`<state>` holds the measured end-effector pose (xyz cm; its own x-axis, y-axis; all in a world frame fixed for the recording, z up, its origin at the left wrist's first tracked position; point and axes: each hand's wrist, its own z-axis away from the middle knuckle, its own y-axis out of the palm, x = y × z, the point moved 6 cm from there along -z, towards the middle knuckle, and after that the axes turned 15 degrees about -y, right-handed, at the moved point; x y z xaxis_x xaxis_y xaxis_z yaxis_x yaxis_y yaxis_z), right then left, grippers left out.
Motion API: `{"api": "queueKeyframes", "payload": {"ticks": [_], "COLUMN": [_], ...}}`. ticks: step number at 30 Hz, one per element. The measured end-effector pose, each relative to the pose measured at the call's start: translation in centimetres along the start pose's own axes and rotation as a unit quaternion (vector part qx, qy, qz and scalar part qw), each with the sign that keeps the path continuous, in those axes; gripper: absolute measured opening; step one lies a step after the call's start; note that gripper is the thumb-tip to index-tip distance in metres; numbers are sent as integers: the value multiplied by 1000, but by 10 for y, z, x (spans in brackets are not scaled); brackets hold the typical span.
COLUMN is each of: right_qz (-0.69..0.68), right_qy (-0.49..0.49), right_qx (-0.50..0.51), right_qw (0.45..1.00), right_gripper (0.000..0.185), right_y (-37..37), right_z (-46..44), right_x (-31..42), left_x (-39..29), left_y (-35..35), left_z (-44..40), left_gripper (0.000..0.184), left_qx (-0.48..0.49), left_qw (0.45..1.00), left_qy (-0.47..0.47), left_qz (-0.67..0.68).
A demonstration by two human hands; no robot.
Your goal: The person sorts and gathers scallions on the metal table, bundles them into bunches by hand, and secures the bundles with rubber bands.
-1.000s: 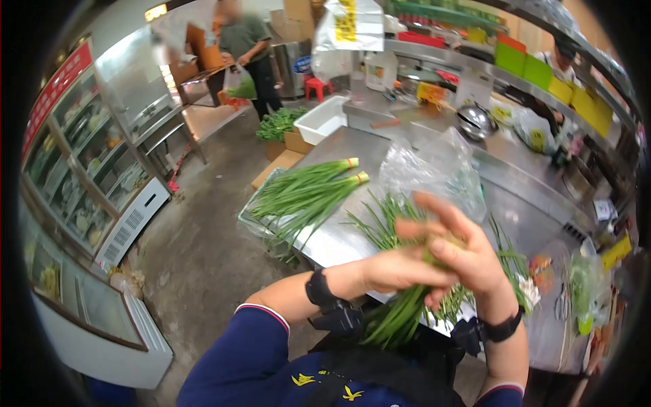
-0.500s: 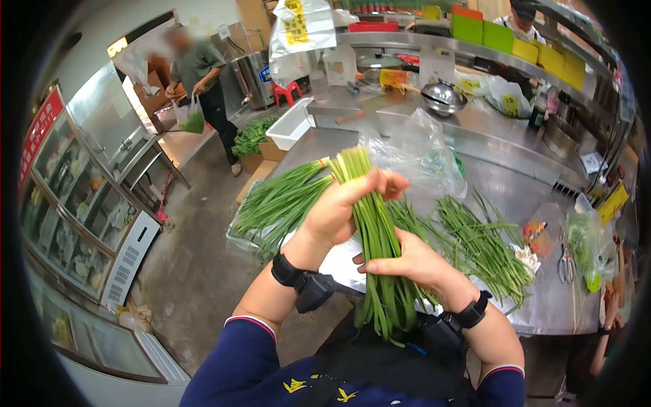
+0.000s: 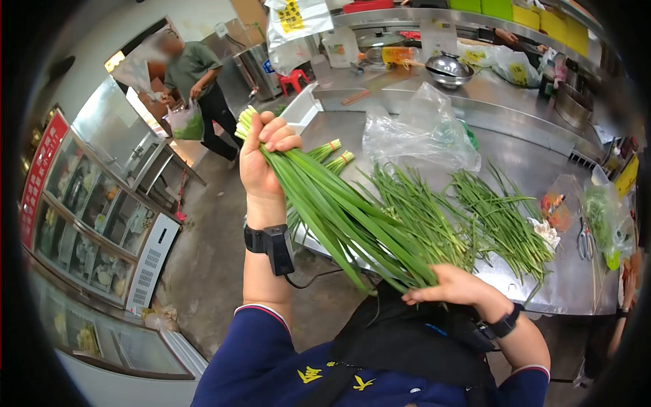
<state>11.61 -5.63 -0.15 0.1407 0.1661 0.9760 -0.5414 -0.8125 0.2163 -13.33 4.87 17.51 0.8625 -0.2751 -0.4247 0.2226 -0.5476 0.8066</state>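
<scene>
A long bunch of green chives [image 3: 332,203] stretches diagonally in front of me. My left hand [image 3: 263,156], raised at the left, is wrapped round its pale stem end. Down at the right, my right hand [image 3: 451,286] has its fingers closed round the leafy ends. Behind the bunch lie two banded bundles [image 3: 332,154], partly hidden by it. Two loose piles of greens, one in the middle [image 3: 430,217] and one to the right [image 3: 502,220], rest on the steel table [image 3: 519,157].
Clear plastic bags [image 3: 424,129] lie behind the piles. Scissors [image 3: 584,239] and a bag of greens [image 3: 603,217] are at the right. A person [image 3: 196,78] with a bag stands at the back left. Glass-door fridges [image 3: 88,217] line the left.
The bunch has swung from upright to a long diagonal. My left hand has moved left and up with the stem end, and my right hand has moved right and down to the leaf ends.
</scene>
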Motion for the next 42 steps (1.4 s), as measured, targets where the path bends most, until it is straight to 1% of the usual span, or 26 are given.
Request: {"api": "queueKeyframes", "payload": {"ticks": [2, 4, 6, 10, 12, 14, 15, 17, 18, 19, 21, 22, 23, 24, 25, 26, 28, 30, 31, 33, 34, 36, 37, 38, 40, 42], "right_qz": [120, 167, 114, 162, 193, 172, 210, 318, 358, 341, 371, 406, 430, 451, 441, 431, 480, 512, 510, 510, 506, 629, 654, 652, 614, 597], "right_qy": [-23, -45, -15, -81, -142, -197, -194, -197, -213, -177, -139, -109, -101, -94, -76, -59, -25, 8, 15, 51, 56, 93, 98, 106, 165, 176], "right_qx": [-52, -108, -190, -287, -293, -282, -263, -201, -164, -131, -195, -236, -291, -342, -387, -430, -511, -566, -565, -580, -577, -520, -510, -509, -474, -468], "right_qw": [991, 979, 975, 941, 926, 923, 922, 905, 894, 914, 897, 876, 849, 819, 806, 791, 713, 646, 648, 633, 639, 571, 550, 552, 610, 627], "right_gripper": [49, 51, 49, 32, 29, 27, 26, 27, 29, 30, 29, 28, 27, 26, 25, 24, 21, 18, 18, 15, 15, 14, 12, 12, 11, 11], "right_y": [-15, -30, -48, -62, -58, -42, -32, -18, -18, -21, -49, -66, -87, -110, -132, -153, -189, -210, -215, -223, -227, -229, -229, -231, -237, -239], "right_z": [25, 50, 74, 85, 69, 46, 39, 35, 39, 48, 75, 90, 108, 129, 151, 176, 226, 263, 267, 277, 275, 260, 256, 256, 252, 250], "right_x": [4, 14, 16, 52, 79, 96, 101, 96, 86, 77, 57, 53, 43, 33, 26, 20, 14, 16, 13, 13, 11, 12, 10, 8, -3, -2], "left_x": [-16, -31, -37, -31, -18, 1, 8, 23, 30, 21, 25, 37, 46, 63, 86, 106, 134, 159, 170, 187, 195, 204, 209, 214, 218, 220], "left_y": [4, 6, 10, 15, 20, 31, 38, 63, 77, 78, 73, 57, 29, -1, -23, -47, -86, -107, -117, -131, -135, -140, -139, -139, -143, -150], "left_z": [8, 17, 24, 28, 23, 16, 14, 18, 21, 31, 36, 39, 46, 53, 51, 47, 49, 43, 39, 25, 20, 8, 3, 0, -6, -7], "left_gripper": [21, 20, 20, 20, 19, 19, 19, 19, 19, 19, 23, 25, 20, 14, 10, 8, 8, 9, 9, 10, 10, 12, 11, 11, 12, 12], "left_qx": [20, 32, 33, 32, 12, 7, 1, -75, -72, -116, -106, -96, -123, -273, -334, -310, -283, -271, -272, -253, -258, -283, -294, -293, -300, -311], "left_qw": [1000, 999, 998, 998, 998, 996, 990, 962, 949, 925, 872, 871, 836, 766, 686, 642, 660, 650, 649, 588, 586, 587, 583, 582, 604, 606], "left_qy": [22, 40, 55, 51, 45, 1, -32, -40, -56, -41, -79, -134, -217, -297, -348, -383, -426, -414, -420, -387, -393, -360, -376, -384, -379, -375], "left_qz": [8, -13, -8, -12, -48, -90, -137, -260, -300, -359, -472, -462, -488, -500, -545, -587, -551, -577, -573, -664, -661, -667, -658, -654, -634, -628]}}
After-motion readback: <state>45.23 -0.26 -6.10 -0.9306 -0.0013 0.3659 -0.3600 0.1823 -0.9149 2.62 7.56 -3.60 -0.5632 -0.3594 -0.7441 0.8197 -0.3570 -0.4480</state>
